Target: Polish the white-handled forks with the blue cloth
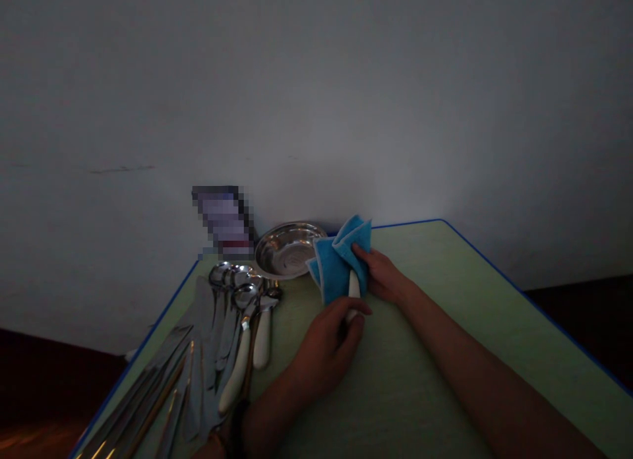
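Left hand (324, 343): closed on a white handle (354, 285), middle of the bench (469, 268).
Right hand (386, 275): pinching a folded blue cloth (336, 271) around the handle's far end.
Handle's far end: covered; probably a utensil's head, though dim light leaves its kind unclear.
Good handling: steady hold low on the handle, cloth snug on both faces, fingertips outside the fabric, light even pressure towards any edge.
Metal bowl (289, 253): far side, just left of the cloth.
Spoons (246, 295): left, near the bowl, overlapping.
Flat cutlery (165, 363): near left, loosely fanned.
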{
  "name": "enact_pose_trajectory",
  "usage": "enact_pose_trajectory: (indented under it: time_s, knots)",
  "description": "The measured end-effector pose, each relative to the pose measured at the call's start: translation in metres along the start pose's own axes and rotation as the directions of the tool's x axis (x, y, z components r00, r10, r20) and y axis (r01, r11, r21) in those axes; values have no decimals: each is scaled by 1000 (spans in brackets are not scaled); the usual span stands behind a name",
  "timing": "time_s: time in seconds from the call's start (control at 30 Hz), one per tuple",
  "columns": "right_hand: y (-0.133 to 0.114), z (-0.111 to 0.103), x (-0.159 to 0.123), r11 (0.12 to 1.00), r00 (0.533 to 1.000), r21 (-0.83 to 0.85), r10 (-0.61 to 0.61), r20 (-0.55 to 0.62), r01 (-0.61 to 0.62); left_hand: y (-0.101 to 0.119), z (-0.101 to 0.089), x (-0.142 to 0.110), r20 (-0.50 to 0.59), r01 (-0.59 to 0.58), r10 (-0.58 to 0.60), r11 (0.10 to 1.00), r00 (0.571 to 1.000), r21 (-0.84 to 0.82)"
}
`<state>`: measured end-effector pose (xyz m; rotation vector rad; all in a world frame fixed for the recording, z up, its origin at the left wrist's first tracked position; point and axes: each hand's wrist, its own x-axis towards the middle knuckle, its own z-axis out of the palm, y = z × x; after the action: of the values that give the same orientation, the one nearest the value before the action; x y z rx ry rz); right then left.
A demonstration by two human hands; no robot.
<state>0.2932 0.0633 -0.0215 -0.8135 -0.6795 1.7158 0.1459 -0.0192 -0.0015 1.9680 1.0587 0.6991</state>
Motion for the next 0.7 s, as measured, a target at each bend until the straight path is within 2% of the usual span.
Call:
enact_pose_trajectory:
  time_s: [0.17, 0.37, 0.5, 0.6, 0.7]
  knots:
    - [0, -1, -1, 997, 999, -81, 1, 40, 2, 0, 0, -2, -18, 7, -7, 1000, 1000, -20]
    - [0, -3, -2, 996, 997, -84, 17, 71, -11, 0, 0, -4, -40, 21, -24, 998, 999, -55]
    - [0, 0, -2, 998, 1000, -66, 18, 22, -17, -1, 1, -4, -86, 59, -70, 990, 994, -126]
    - [-1, 2, -3, 999, 1000, -48, 16, 12, -15, -3, 2, -3, -171, 51, -93, 970, 981, -236]
    - [-1, 0, -4, 998, 995, -68, 15, 100, -9, -6, 3, -4, -285, 13, -111, 946, 952, -325]
